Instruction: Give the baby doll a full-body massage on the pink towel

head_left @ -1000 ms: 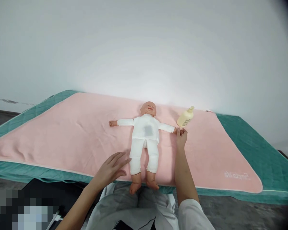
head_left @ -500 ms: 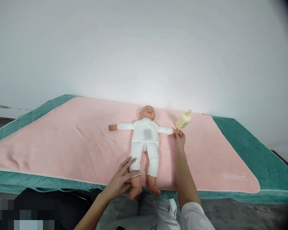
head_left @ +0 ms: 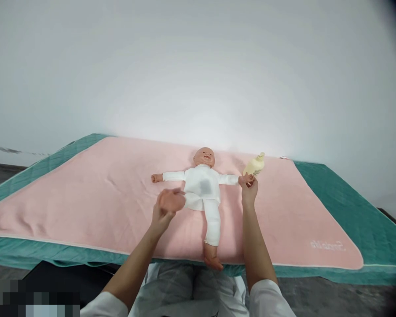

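Observation:
A baby doll [head_left: 201, 182] in white clothes lies on its back on a pink mat [head_left: 119, 176], head toward the wall, arms spread. My left hand [head_left: 161, 213] grips the doll's left-side leg, which is raised and bent, its foot [head_left: 172, 200] pointing toward me and blurred. The other leg [head_left: 212, 224] lies straight, its foot at the near edge. My right hand [head_left: 250, 191] is closed on the doll's hand at the right. Just beyond it is a pale yellow pump bottle [head_left: 254, 165].
Green quilted padding [head_left: 343, 198] shows around the pink mat. A pale wall [head_left: 198, 79] rises behind it. Below the near edge at the left is a dark object [head_left: 62, 281], and my legs are at bottom centre.
My left hand has taken hold of the doll's left-side leg and lifted it, bending it up toward the body. My right hand stays at the doll's hand, with slight movement.

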`<state>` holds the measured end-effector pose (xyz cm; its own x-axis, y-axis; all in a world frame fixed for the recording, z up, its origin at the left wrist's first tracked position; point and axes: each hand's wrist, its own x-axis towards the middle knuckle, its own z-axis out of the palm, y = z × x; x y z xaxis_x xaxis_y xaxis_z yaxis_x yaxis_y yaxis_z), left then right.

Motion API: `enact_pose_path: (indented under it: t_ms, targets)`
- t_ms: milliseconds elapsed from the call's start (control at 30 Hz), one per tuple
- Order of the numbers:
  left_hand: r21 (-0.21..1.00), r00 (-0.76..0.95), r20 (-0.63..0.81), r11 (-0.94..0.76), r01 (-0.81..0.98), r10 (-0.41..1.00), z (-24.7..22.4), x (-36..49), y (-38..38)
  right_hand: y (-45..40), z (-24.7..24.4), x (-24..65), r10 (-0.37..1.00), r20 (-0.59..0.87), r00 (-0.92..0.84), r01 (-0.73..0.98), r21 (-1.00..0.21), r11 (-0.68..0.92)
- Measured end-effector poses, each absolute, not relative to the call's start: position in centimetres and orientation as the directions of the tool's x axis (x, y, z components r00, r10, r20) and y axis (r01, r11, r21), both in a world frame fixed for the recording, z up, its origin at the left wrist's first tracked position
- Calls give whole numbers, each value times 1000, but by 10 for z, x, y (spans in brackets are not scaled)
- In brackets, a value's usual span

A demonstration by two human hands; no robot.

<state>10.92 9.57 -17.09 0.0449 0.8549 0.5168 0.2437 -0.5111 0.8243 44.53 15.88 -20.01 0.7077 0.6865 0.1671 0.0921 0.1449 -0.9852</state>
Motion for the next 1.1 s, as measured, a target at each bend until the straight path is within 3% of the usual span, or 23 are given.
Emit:
enact_pose_path:
  t_ms: [67,200,333,467,633,900,1100]
  targets:
    - [834,56,485,-481,271,873,-145,122,118,151,-185,433,705,246,665,151,-969,196]
    - [798,151,310,-343,496,939,-102,157,165,137,-164,400,747,456,483,269,-890,369]
    - [683,309,154,-327,653,939,-94,195,204,126,-165,370,745,655,126,580,-658,480]
    - [584,446,-4,-360,728,895,-105,217,225,120,-179,351,728,665,-167,740,-403,539]
    - [498,467,4,-407,766,884,-117,222,232,116,-187,344,700,664,-263,822,-225,523]
    - [452,482,60,-455,767,874,-124,223,226,114,-187,343,673,690,-267,829,-191,526]
    - [561,413,266,-488,669,871,-118,206,211,113,-190,355,631,765,-128,764,-329,554]
